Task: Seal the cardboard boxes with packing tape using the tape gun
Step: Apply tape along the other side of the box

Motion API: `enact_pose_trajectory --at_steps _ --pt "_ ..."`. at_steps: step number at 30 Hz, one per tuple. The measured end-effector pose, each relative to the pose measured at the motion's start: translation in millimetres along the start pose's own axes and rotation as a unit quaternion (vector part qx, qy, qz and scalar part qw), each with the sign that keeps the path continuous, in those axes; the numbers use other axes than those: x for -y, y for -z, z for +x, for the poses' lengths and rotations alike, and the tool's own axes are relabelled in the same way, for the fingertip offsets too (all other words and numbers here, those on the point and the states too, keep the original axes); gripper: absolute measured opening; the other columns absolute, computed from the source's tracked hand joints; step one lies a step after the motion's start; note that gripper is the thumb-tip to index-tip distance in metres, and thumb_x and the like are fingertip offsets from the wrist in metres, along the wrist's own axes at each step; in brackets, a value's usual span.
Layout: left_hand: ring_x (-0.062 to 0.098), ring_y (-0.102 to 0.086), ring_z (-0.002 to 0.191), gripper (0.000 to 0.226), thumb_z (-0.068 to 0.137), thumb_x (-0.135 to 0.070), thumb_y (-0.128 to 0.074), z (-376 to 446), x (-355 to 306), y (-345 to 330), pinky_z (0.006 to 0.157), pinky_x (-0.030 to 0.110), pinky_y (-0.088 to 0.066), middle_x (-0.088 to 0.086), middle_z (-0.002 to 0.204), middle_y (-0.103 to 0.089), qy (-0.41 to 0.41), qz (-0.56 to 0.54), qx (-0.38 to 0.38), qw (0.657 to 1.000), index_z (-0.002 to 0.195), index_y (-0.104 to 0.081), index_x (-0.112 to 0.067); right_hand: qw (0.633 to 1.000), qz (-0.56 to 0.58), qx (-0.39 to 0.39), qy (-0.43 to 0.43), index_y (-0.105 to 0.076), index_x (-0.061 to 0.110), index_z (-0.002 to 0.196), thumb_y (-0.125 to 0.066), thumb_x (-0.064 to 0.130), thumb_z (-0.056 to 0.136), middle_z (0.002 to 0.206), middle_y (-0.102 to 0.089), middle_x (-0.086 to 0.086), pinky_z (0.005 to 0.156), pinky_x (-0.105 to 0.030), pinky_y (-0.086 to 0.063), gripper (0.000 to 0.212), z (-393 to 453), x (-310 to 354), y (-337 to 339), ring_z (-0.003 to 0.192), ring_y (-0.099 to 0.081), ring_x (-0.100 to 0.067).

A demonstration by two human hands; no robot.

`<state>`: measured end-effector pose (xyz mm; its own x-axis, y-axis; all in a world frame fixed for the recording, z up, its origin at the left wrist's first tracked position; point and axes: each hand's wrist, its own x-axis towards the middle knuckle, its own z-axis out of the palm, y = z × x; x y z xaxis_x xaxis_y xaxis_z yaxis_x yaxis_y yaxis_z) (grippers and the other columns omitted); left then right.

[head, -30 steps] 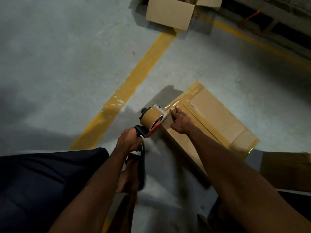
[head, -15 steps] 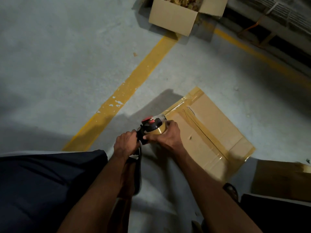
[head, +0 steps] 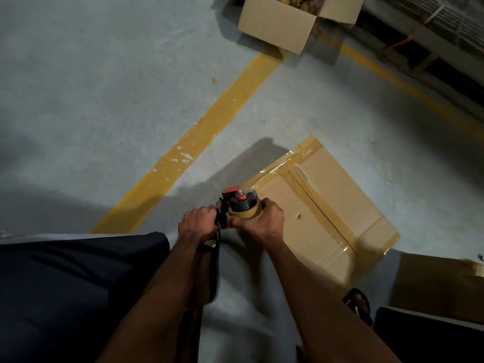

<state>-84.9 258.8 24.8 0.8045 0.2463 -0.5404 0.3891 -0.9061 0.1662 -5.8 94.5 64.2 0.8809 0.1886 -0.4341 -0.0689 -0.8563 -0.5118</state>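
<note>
Left grip (head: 197,224) clenched on the tape gun (head: 237,205) handle, right grip (head: 264,223) clasping its roll at the cardboard box (head: 337,205) 9 o'clock edge: hold steady, tear tape cleanly against the blade.

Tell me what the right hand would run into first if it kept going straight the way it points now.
The right hand points up and left, its fingers wrapped on the tape roll of the tape gun. So it already meets the roll; past the gun, likely just bare concrete floor, though depth is unclear.

Open box (head: 282,24) cut off above.
</note>
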Motion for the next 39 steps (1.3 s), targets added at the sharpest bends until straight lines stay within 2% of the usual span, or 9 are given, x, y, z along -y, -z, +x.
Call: enact_pose_trajectory --at_steps 4,8,15,19,22,26,32,34,39 --pt "0.036 -0.066 0.101 0.03 0.093 -0.036 -0.055 5.1 7.0 3.2 0.079 0.039 -0.048 0.012 0.11 -0.068 0.015 0.026 -0.011 0.999 0.114 -0.057 -0.015 0.999 -0.041 -0.013 0.029 -0.062 0.018 0.107 -0.061 0.104 0.039 0.099 -0.058 0.004 0.085 -0.045 -0.056 0.11 0.0 -8.5 -6.1 0.088 -0.062 -0.019" --pt "0.034 -0.066 0.102 0.025 0.092 -0.029 -0.056 4.9 25.1 10.7 0.083 0.038 -0.05 0.01 0.11 -0.068 0.073 0.028 -0.023 0.997 0.112 -0.061 -0.016 0.992 -0.07 -0.014 0.103 -0.06 0.012 0.119 -0.042 0.104 0.06 0.11 -0.054 -0.003 0.088 -0.046 -0.052 0.111 -0.5 -23.1 -7.0 0.094 -0.059 -0.026" --pt "0.039 -0.066 0.1 0.027 0.089 -0.027 -0.067 17.4 7.8 24.6 0.083 0.041 -0.051 0.019 0.105 -0.071 0.262 -0.265 -0.117 0.92 0.105 -0.066 -0.005 0.984 -0.13 0.048 0.112 -0.052 0.008 0.13 -0.058 0.067 0.081 0.122 -0.05 -0.012 0.09 -0.05 -0.048 0.077 3.7 -29.4 -4.5 0.099 -0.056 -0.031" --pt "0.041 -0.062 0.109 0.025 0.091 -0.016 -0.063 42.6 -12.5 40.8 0.088 0.042 -0.048 0.023 0.111 -0.068 0.245 -0.325 -0.097 0.908 0.107 -0.066 0.003 0.979 -0.149 0.073 0.117 -0.046 0.007 0.138 -0.072 0.049 0.085 0.132 -0.044 -0.013 0.099 -0.049 -0.045 0.072 3.8 -30.8 -4.6 0.106 -0.055 -0.032" --pt "0.046 -0.056 0.118 0.043 0.092 -0.01 -0.058 58.5 -26.4 32.4 0.094 0.045 -0.046 0.027 0.127 -0.056 0.212 -0.338 -0.037 0.916 0.131 -0.051 0.006 0.98 -0.145 0.072 0.116 -0.046 0.008 0.14 -0.073 0.043 0.085 0.135 -0.043 -0.014 0.102 -0.049 -0.043 0.071 4.9 -32.8 -5.6 0.108 -0.056 -0.032" --pt "0.043 -0.058 0.114 0.052 0.085 -0.012 -0.061 65.2 -42.5 -2.7 0.087 0.033 -0.047 0.024 0.134 -0.052 0.193 -0.352 0.028 0.916 0.134 -0.05 0.001 0.98 -0.14 0.085 0.111 -0.046 0.009 0.142 -0.071 0.033 0.085 0.137 -0.042 -0.013 0.102 -0.046 -0.043 0.067 5.1 -32.5 -1.9 0.109 -0.055 -0.032" --pt "0.032 -0.068 0.09 0.057 0.052 -0.047 -0.071 72.1 -90.1 -17.9 0.081 0.051 -0.06 0.016 0.102 -0.069 0.223 -0.537 0.009 0.814 0.096 -0.062 -0.011 0.982 -0.125 0.096 0.104 -0.048 0.011 0.144 -0.068 0.019 0.081 0.135 -0.045 -0.012 0.102 -0.047 -0.043 0.066 5.8 -32.3 1.7 0.11 -0.055 -0.035" --pt "0.028 -0.064 0.091 0.056 0.069 -0.044 -0.076 50.6 -109.8 5.3 0.084 0.049 -0.059 0.007 0.096 -0.058 0.226 -0.568 -0.005 0.791 0.108 -0.057 -0.008 0.982 -0.116 0.104 0.111 -0.044 0.012 0.149 -0.067 0.018 0.084 0.138 -0.044 -0.012 0.104 -0.046 -0.042 0.069 5.7 -34.1 2.8 0.113 -0.054 -0.034" --pt "0.019 -0.044 0.097 0.045 0.1 -0.021 -0.063 38.2 -124.8 13.3 0.08 0.022 -0.038 0.004 0.109 -0.039 0.222 -0.536 -0.048 0.813 0.133 -0.043 0.0 0.981 -0.055 0.127 0.137 -0.056 0.012 0.145 -0.061 0.009 0.084 0.13 -0.056 -0.012 0.097 -0.041 -0.049 0.061 11.5 -45.1 20.2 0.109 -0.059 -0.031"
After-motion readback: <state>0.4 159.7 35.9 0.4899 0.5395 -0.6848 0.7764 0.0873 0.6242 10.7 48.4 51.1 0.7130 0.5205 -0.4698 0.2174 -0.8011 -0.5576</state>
